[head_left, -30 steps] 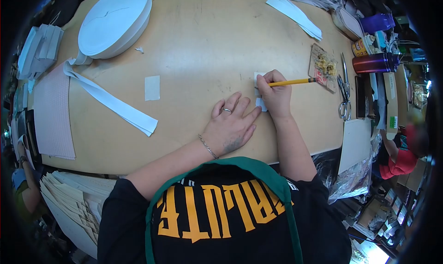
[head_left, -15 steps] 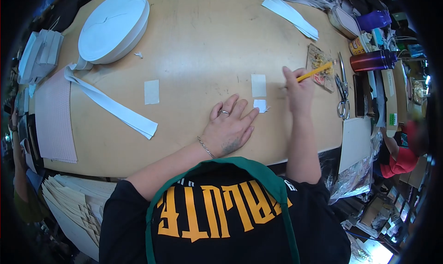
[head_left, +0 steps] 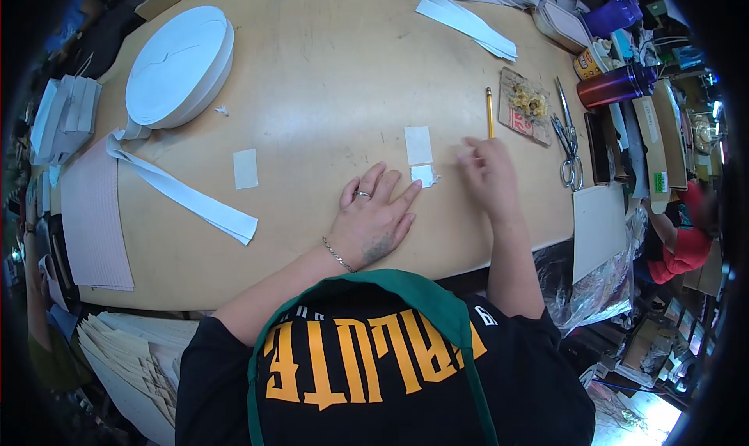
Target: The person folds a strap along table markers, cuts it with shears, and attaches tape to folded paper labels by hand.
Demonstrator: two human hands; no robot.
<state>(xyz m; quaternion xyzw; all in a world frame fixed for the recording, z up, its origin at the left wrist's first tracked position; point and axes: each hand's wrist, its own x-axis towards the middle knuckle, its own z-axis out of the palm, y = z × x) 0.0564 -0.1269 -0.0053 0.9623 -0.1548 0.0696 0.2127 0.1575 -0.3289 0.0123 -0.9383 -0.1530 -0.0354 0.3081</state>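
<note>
The left hand (head_left: 374, 224) is laid palm-down, fingers loosely spread, by a small white square (head_left: 422, 175) on the table (head_left: 312, 72) — the right hand (head_left: 493, 177) is blurred, half-curled beside the pencil (head_left: 490, 112); whether it is gripped cannot be told.

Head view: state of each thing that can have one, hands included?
White roll: partly unwound, loose end lying flat.
Pencil: lying down; contact with right hand unclear.
Scissors: lying down; blades' opening unclear.
Red-purple bottle: capped.
Left hand: open, palm down, fingertip at small white piece.
Right hand: blurred, partly curled; grip unclear.
</note>
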